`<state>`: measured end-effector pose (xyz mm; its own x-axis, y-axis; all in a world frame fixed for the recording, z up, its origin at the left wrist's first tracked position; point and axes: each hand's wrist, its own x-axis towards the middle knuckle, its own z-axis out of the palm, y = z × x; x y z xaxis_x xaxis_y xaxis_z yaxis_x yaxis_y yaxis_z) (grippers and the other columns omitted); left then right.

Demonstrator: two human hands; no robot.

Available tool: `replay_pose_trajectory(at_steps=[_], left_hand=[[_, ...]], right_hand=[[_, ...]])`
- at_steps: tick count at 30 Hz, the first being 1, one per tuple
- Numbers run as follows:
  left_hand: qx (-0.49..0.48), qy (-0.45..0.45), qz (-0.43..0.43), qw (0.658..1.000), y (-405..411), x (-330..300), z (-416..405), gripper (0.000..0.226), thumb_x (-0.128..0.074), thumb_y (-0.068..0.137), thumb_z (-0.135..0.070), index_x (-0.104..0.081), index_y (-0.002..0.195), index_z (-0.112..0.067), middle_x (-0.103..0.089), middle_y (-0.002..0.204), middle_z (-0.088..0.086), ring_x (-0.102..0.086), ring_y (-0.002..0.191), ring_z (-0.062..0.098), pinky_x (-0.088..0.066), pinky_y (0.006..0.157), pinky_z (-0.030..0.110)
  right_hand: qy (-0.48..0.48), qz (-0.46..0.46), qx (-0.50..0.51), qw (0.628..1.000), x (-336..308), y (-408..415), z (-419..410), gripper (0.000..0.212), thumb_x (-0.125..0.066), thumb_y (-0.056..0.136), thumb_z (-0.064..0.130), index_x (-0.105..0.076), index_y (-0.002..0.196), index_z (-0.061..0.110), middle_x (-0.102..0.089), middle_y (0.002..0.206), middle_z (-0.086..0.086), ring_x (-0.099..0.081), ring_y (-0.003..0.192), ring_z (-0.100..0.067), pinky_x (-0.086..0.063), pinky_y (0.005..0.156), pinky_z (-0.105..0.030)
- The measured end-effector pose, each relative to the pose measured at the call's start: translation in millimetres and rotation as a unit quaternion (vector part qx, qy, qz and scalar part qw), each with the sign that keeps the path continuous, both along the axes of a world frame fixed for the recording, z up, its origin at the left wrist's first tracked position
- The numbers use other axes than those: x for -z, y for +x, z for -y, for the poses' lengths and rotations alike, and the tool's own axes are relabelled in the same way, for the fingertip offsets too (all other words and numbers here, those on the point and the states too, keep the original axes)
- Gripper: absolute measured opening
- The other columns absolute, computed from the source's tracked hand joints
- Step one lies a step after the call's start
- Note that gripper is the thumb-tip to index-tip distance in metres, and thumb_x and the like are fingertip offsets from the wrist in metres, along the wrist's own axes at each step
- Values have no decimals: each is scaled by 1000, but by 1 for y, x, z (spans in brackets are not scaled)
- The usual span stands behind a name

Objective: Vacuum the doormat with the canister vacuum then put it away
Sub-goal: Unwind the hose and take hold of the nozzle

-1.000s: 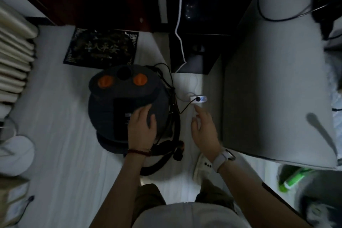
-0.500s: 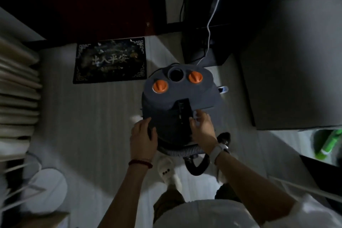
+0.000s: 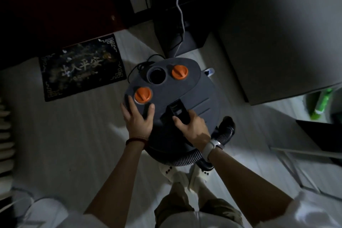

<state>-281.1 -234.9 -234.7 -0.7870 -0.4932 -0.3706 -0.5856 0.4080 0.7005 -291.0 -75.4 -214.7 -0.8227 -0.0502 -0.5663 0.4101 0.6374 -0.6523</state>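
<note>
The dark grey canister vacuum (image 3: pixel 187 90) with two orange knobs stands on the pale floor in the middle of the view. My left hand (image 3: pixel 137 116) lies spread on its lid just below the left orange knob (image 3: pixel 142 95). My right hand (image 3: pixel 192 127) grips the black carry handle (image 3: pixel 178 112) on the lid. The ribbed hose (image 3: pixel 187 159) curls round the near side of the canister. The dark doormat (image 3: pixel 81 68) with pale characters lies on the floor to the left of the vacuum, by the dark red door.
A grey cabinet (image 3: pixel 277 39) fills the right side. A black unit (image 3: pixel 177 40) with a white cable stands behind the vacuum. A white power strip (image 3: pixel 210 71) peeks out at its right. A green bottle (image 3: pixel 322 103) lies far right. My feet (image 3: pixel 185 174) are right below the canister.
My left hand slid up the lid to just below the orange knob. My right hand closed round the carry handle. The vacuum now looks larger and turned slightly in the view.
</note>
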Motion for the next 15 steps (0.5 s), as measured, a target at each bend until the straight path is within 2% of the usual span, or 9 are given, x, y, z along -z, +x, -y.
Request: replay_pose_trajectory(at_steps=[3,6,8,12,15], left_hand=[[0,26,-24,999,22,1,-32,92,-50,78,-56,-10,149,-13,4,153,23,-9,142,37,-23,113,49],[-9,67,-35,997,44,-2,-67,96,-45,68,-64,-7,146,-23,9,151,25,-2,141,38,-18,113,49],[1,83,-36,996,56,-3,-89,93,-48,65,-64,-3,140,-32,12,151,23,4,141,37,-17,113,52],[50,103,-25,993,60,-6,-114,97,-56,61,-65,-3,137,-38,20,151,17,6,142,33,-20,113,50],[104,98,1,990,49,-4,-122,103,-62,59,-64,2,137,-44,24,151,11,4,143,33,-23,112,52]], right_hand=[[23,-4,-3,1000,-3,15,-31,46,-59,81,50,-53,103,10,-67,91,-9,-62,91,-29,-49,71,-36],[49,0,-10,999,-3,27,-67,51,-60,79,54,-53,107,12,-68,95,-11,-63,92,-29,-50,73,-36],[62,7,-10,998,-3,35,-89,50,-60,78,55,-54,105,14,-68,96,-11,-63,92,-29,-48,72,-33],[52,6,30,998,-3,50,-119,45,-63,77,51,-54,101,14,-68,92,-13,-64,90,-31,-51,72,-38],[41,-6,84,996,-2,57,-131,35,-65,78,46,-52,89,15,-64,80,-5,-64,85,-30,-45,64,-31]])
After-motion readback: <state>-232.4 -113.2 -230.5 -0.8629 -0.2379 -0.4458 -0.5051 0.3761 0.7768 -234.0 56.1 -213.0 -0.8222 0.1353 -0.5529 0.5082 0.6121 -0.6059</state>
